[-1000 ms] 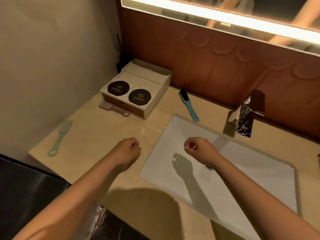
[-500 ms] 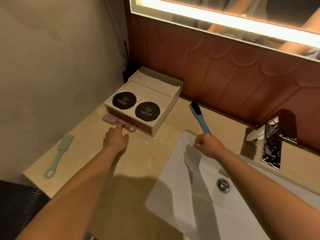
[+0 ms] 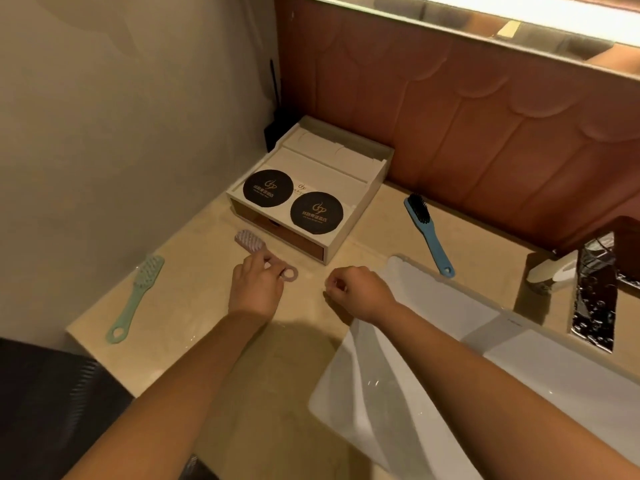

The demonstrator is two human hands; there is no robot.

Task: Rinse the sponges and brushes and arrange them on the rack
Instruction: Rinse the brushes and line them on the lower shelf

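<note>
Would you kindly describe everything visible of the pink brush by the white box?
The pink brush looks plastic, with a pale ribbed head at its far end and a slim handle ending in a ring. It lies flat and slantwise on the beige counter, just before the white box. Fingers of the left hand rest on its handle; whether they grip it cannot be told.

Warm, dim light glows from the light strip (image 3: 519, 19) above; soft shadows cross the tabletop (image 3: 194, 306); edges bend.
</note>
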